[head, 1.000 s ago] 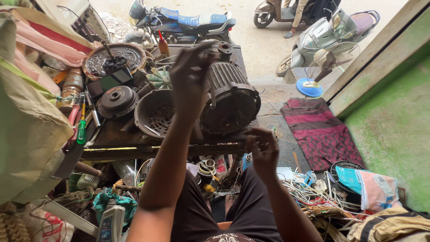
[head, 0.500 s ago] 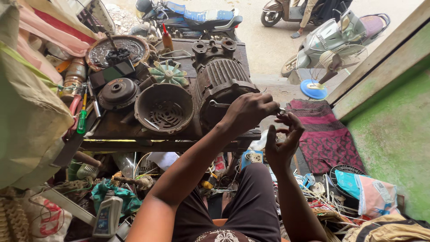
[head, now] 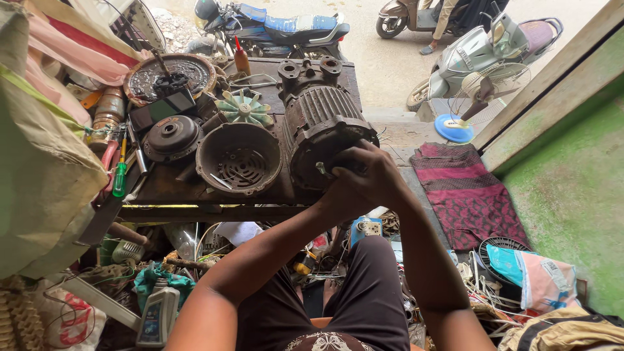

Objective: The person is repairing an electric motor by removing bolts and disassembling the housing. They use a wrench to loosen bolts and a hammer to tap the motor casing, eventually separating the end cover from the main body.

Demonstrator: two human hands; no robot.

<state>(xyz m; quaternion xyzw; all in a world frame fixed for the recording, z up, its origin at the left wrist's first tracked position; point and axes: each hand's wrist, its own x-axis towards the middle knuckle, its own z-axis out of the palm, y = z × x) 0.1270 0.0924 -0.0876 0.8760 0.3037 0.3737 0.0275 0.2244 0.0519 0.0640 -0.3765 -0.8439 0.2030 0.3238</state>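
Gripping the near end of the ribbed electric motor (head: 323, 123) with both hands, right at the front right corner of the workbench (head: 195, 195). Left hand (head: 354, 188) is wrapped around the motor's lower end, fingers curled on the casing. Right hand (head: 377, 170) overlaps it, so can't tell what it's actually pinching. Just left of the motor sits the round fan cover (head: 238, 158), with the pale green fan impeller (head: 245, 109) behind it. Green screwdriver (head: 120, 172) lies at the left edge.
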